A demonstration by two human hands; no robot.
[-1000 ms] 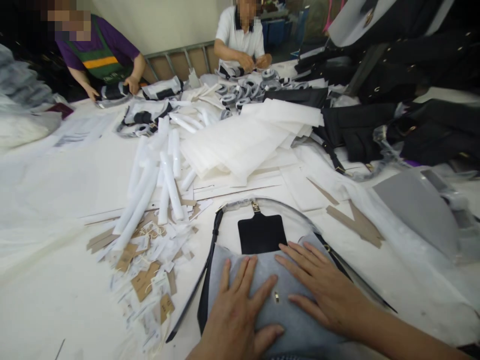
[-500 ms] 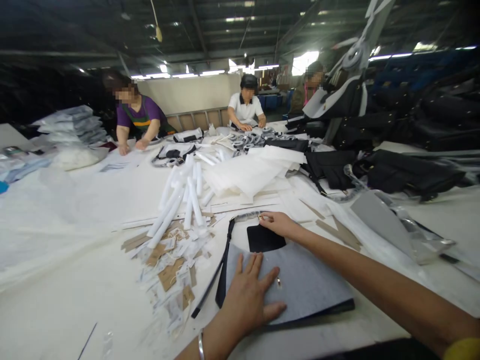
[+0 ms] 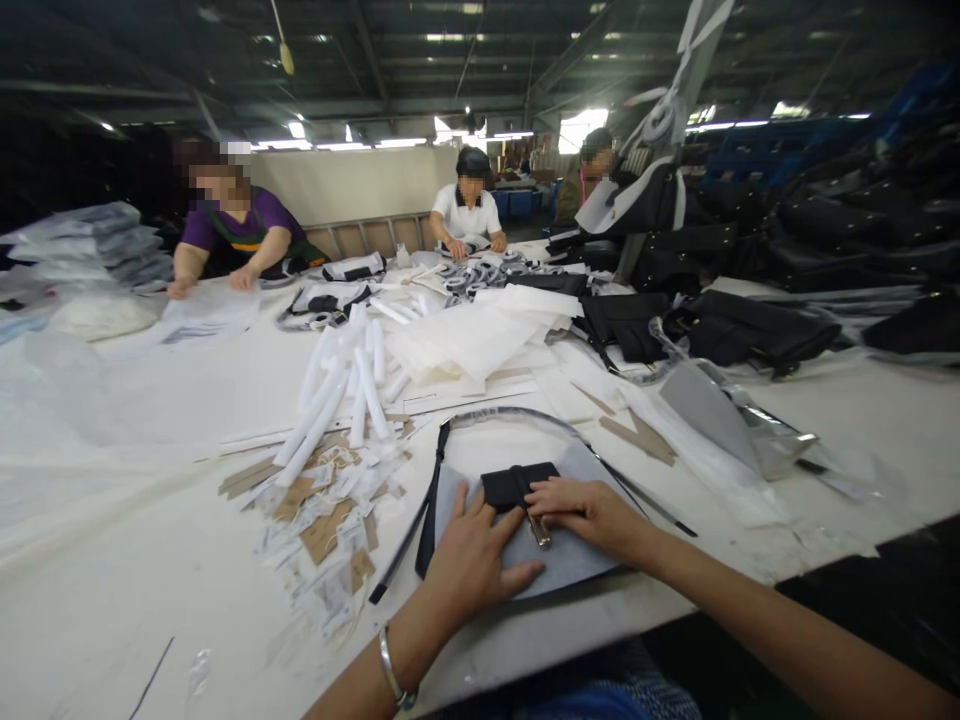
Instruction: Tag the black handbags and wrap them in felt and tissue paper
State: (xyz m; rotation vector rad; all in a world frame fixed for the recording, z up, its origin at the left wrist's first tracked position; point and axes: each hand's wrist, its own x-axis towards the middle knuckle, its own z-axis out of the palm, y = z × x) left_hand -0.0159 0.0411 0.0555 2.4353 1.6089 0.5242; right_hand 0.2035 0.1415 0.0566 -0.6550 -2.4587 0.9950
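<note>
A grey bag with a long dark strap lies flat on the white table in front of me. Its small black flap is folded down over the grey front, with a metal clasp at its tip. My left hand lies flat on the grey front with its fingers spread, fingertips at the flap's left edge. My right hand presses on the flap and clasp with its fingers held together.
Card tags and white rolled tubes lie to the left, white sheets beyond. Black bags pile at the right. Two people work at the far end. The table's near edge runs beside my right arm.
My right hand pulled the black flap from the far side down over the grey front. My left hand stayed flat on the bag. The camera view lifted.
</note>
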